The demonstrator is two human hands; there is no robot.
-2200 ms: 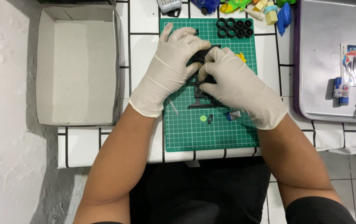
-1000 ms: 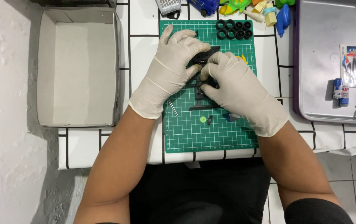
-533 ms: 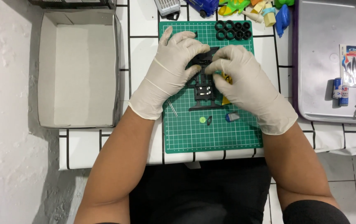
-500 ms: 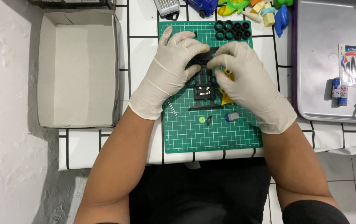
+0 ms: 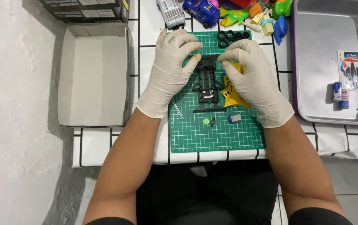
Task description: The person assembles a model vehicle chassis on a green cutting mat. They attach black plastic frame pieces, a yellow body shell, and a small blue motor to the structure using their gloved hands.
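Both gloved hands meet over a green mat [image 5: 195, 137] on the counter [image 5: 116, 146]. The left hand [image 5: 170, 71] and right hand [image 5: 252, 79] pinch the far end of a black toy car frame [image 5: 207, 85] between their fingers [image 5: 195, 60]. A yellow part [image 5: 231, 96] lies under the right hand's fingers, and black tyres [image 5: 231, 37] sit just beyond the fingertips.

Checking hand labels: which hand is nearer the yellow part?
Right. The right hand lies over the yellow part; the left hand sits across the black chassis.
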